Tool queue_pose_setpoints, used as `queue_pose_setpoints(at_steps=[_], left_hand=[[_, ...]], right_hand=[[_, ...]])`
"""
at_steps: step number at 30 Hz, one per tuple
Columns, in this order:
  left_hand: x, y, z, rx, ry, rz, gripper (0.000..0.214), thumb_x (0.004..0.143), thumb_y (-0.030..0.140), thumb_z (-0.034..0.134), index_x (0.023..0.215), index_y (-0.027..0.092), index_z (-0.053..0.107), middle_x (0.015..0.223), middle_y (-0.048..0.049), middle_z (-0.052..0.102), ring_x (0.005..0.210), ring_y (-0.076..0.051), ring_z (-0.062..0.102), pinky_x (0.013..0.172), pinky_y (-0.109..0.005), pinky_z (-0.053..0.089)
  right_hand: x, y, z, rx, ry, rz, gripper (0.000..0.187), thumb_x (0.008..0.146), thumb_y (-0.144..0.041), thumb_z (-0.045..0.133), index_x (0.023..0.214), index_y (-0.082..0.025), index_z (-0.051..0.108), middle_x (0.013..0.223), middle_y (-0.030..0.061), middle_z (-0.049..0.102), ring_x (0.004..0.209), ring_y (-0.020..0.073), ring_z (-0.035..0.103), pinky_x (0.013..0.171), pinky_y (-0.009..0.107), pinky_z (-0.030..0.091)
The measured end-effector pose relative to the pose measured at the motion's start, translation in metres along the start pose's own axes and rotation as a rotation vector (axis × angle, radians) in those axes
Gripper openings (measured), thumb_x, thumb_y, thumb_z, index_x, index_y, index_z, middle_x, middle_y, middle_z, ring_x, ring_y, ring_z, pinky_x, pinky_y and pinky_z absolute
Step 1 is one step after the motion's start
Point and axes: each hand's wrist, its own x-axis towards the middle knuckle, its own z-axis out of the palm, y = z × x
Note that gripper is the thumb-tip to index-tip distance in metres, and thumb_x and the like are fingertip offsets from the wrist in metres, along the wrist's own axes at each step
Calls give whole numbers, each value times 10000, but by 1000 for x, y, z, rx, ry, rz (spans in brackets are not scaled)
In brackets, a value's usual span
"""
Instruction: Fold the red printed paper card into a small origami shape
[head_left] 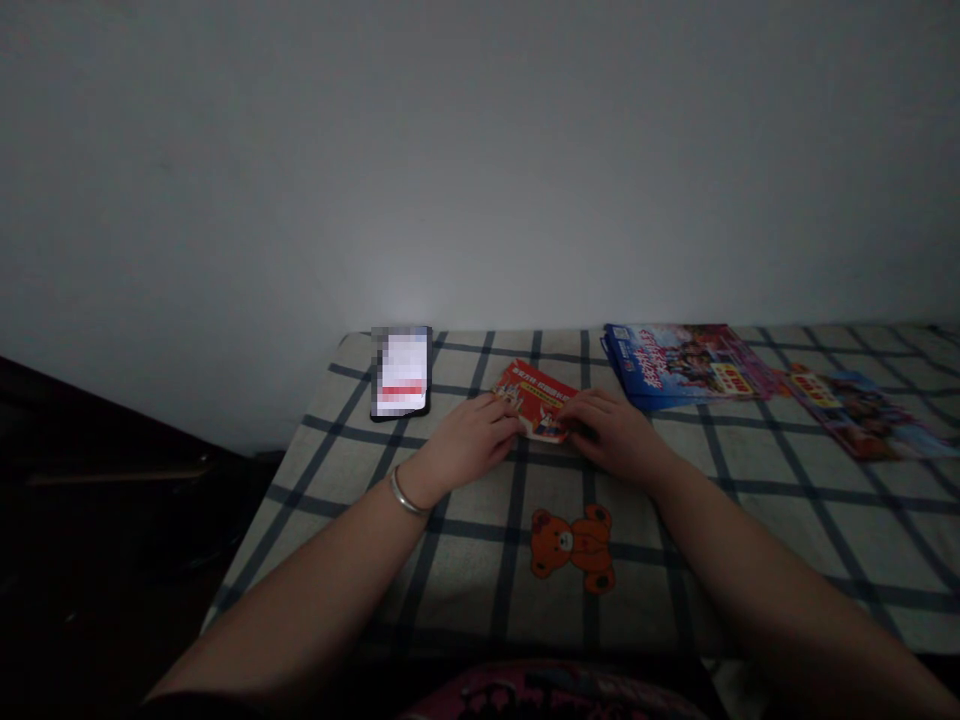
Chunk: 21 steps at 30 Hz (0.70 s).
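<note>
A red printed paper leaflet point(541, 400) with white and yellow lettering lies on the checked cloth, between my two hands. My left hand point(478, 437), with a silver bangle at the wrist, is closed on the leaflet's left side, fingers bent over its edge. On the opposite side, my right hand point(609, 428) has its fingers curled onto the lower right corner. The fingertips partly cover the paper, and both thumbs are mostly hidden. Whether the leaflet is folded I cannot tell.
A lit phone point(403, 370), its screen blurred, lies to the left near the wall point(480, 160). Glossy leaflets point(686, 362) are stacked at the back right, with another leaflet point(862, 410) beside them. An orange bear print point(574, 547) marks the tablecloth point(465, 560). Dark floor lies beyond the left edge.
</note>
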Motion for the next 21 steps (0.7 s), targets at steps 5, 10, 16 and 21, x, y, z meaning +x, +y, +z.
queue_pose_setpoints(at_steps=[5,10,16,21], left_hand=[[0,-1,-1,-38,2,3,193,887,155,553,1050,200,645,1107,-55,635,1066,-214,550,938,-386,467],[-1,0,0,-67,9,28,229,913,174,540,1117,214,636,1218,-56,611,1148,-207,533,1007,-396,444],[0,3,1,-72,-15,22,282,917,202,553,1192,221,614,1362,-66,541,1292,-237,454,1090,-443,394],[-1,9,-2,-31,-79,10,333,890,270,606,1223,244,607,1451,-76,473,1357,-294,393,1116,-520,345]], right_hand=[[-3,2,-6,-122,-79,-27,125,872,-176,575,931,-212,678,1043,75,712,1035,242,622,934,416,488],[-2,-12,-21,-134,-142,-54,147,787,-132,566,884,-194,657,992,87,708,1036,251,615,939,403,468],[2,-25,-34,107,-321,6,169,721,-90,528,828,-203,595,841,28,668,809,185,597,745,316,449],[0,-26,-38,232,-388,108,93,763,-117,517,770,-196,567,708,-5,603,651,138,530,613,262,380]])
